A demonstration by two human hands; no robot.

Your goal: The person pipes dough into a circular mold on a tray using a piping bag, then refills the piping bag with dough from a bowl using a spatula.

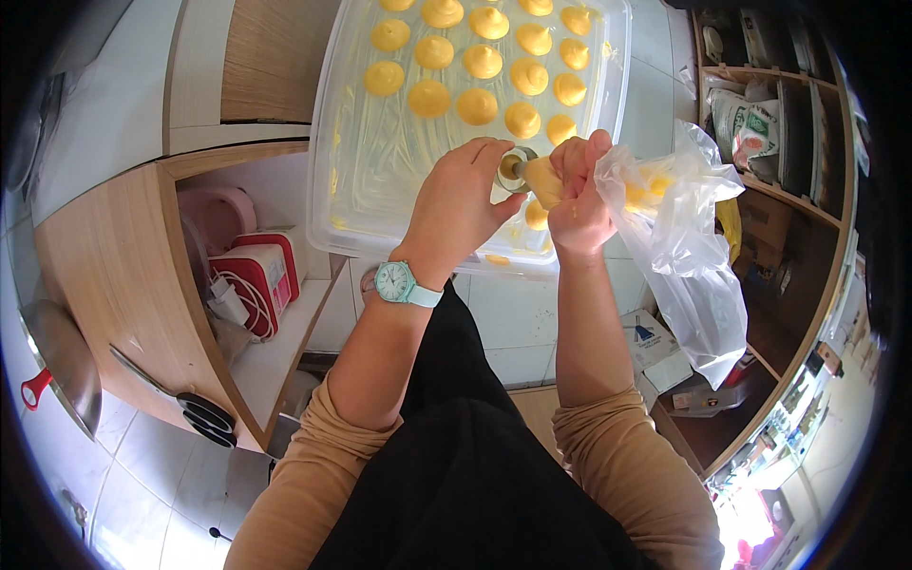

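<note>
My left hand [463, 195], with a pale green watch [394, 282] on its wrist, is closed around a small round clear cup or ring [516, 169] over the tray. My right hand [578, 195] squeezes a clear piping bag [679, 256] holding yellow filling; the bag's tip points into the round piece, and its loose end hangs to the right. Below both hands lies a translucent plastic tray [328, 204] with rows of yellow piped mounds [482, 61]. A few mounds are partly hidden by my hands.
An open wooden cabinet [119, 242] stands at left, holding a red and white box [271, 275]. Black-handled scissors [204, 418] lie on the cabinet's wood. At right is a wooden shelf [798, 204] with bags; a white box [651, 342] sits low beside it.
</note>
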